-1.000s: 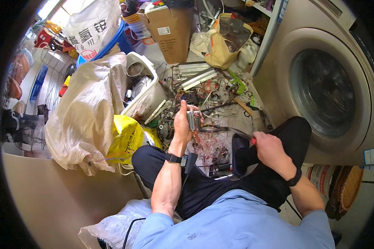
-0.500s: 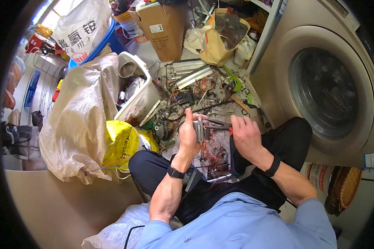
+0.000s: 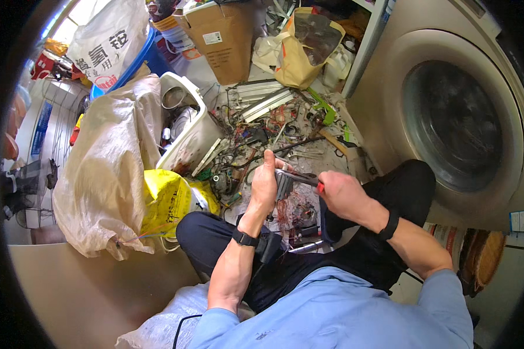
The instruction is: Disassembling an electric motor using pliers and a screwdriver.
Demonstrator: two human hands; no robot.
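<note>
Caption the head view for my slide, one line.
Left hand holds a grey finned part, right hand a red-handled tool, above scattered wires.

Grey metal block (image 3: 283, 185): ridged face, held roughly upright in left hand (image 3: 265, 185). Tool (image 3: 304, 178): long, dark metal, red at the handle, held in right hand (image 3: 343, 193), slanting slightly, tip at block's upper end; contact unclear.

Blue shirt (image 3: 337, 308), black wristbands (image 3: 245, 238)
</note>
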